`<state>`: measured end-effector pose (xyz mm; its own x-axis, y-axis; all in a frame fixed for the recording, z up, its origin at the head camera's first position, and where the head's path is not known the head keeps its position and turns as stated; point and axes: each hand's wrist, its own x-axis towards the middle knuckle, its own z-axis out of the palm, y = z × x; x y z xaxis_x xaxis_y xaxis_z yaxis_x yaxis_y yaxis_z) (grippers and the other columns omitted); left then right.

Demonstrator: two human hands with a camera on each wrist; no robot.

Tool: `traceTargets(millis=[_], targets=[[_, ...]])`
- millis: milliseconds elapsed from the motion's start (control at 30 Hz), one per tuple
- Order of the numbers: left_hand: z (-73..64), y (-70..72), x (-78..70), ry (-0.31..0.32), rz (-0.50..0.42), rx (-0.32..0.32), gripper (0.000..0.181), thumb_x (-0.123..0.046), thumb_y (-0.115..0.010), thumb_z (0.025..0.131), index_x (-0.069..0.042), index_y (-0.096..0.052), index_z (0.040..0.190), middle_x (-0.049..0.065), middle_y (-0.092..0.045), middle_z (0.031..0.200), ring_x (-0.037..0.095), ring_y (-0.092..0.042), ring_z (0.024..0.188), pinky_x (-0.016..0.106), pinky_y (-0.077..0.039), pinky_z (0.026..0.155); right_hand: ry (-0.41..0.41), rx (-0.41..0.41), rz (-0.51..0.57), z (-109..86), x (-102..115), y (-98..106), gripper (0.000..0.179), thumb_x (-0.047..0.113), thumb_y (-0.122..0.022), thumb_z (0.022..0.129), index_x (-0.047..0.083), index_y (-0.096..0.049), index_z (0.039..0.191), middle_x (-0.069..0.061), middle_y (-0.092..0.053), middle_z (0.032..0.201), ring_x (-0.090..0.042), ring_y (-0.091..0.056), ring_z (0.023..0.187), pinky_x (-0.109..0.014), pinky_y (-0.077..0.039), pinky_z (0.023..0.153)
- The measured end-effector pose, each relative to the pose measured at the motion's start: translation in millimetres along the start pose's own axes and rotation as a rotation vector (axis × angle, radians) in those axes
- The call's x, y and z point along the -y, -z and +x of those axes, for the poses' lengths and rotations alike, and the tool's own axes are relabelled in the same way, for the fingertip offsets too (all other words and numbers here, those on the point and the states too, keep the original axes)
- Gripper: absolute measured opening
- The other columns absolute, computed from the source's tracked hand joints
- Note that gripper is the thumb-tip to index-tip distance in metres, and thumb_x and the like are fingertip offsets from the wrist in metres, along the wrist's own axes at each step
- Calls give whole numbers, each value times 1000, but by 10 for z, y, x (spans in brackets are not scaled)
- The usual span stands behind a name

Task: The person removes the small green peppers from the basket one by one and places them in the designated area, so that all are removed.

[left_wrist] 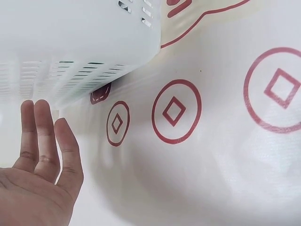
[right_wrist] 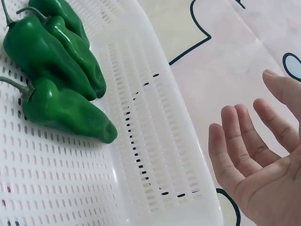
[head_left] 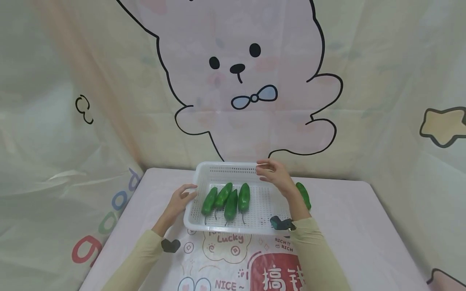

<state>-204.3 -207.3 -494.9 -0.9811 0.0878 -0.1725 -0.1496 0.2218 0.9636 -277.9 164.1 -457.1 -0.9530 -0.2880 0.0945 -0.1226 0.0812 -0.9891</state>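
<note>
I'm holding both hands loose and empty, the left hand [head_left: 180, 199] at the basket's [head_left: 262, 204] left rim, the right hand [head_left: 275, 174] near its far rim. With four peppers [head_left: 244, 197] lying inside the basket, I'm judging that filling is under way, the next move calling for a grasp on the loose pepper [head_left: 305, 195] beyond its right side. The head view is showing that pepper; both wrist views are missing it.
</note>
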Motion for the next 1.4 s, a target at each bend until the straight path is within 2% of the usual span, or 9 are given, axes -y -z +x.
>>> traceTargets(millis=[267,433,600,867,1033,1400], targets=[[9,9,44,-5,-30,-2,42,-20,-64,103,-6,-53,140,28,-61,126,39,-67,103,43,-60,82,-33,35,-95,37,-73,-58,49,16,-72,97,-7,-54,137,-25,-61,127,-41,-62,115,-48,-55,95],[9,23,61,-9,-23,-2,42,-20,-64,103,-6,-53,140,29,-61,127,40,-66,105,42,-60,82,-71,39,-162,36,-60,-122,51,18,-74,96,-5,-55,138,-23,-62,126,-37,-63,114,-47,-56,93],[9,24,68,-5,-19,-8,41,-20,-64,103,-6,-53,140,30,-60,127,34,-68,101,42,-59,83,-96,61,-216,58,-119,-204,53,23,-77,94,0,-58,137,-21,-63,126,-35,-62,115,-48,-57,91],[32,-11,81,-7,-8,-10,40,-20,-63,103,-7,-54,140,25,-63,124,33,-68,100,43,-60,82,-108,64,-230,84,-297,-275,56,23,-78,92,1,-58,139,-24,-59,134,-37,-59,121,-51,-57,90],[26,-29,67,-5,12,-16,41,-22,-62,103,-7,-53,141,24,-63,125,33,-68,101,43,-60,82,-174,45,-277,100,-420,-271,58,25,-81,89,5,-59,139,-21,-61,132,-37,-59,120,-50,-58,90],[38,0,87,2,-6,4,42,-23,-60,105,-7,-51,142,21,-64,121,31,-68,100,42,-60,83,-244,93,-305,180,-595,-301,66,24,-86,84,5,-58,140,-25,-60,130,-38,-60,117,-48,-59,85]])
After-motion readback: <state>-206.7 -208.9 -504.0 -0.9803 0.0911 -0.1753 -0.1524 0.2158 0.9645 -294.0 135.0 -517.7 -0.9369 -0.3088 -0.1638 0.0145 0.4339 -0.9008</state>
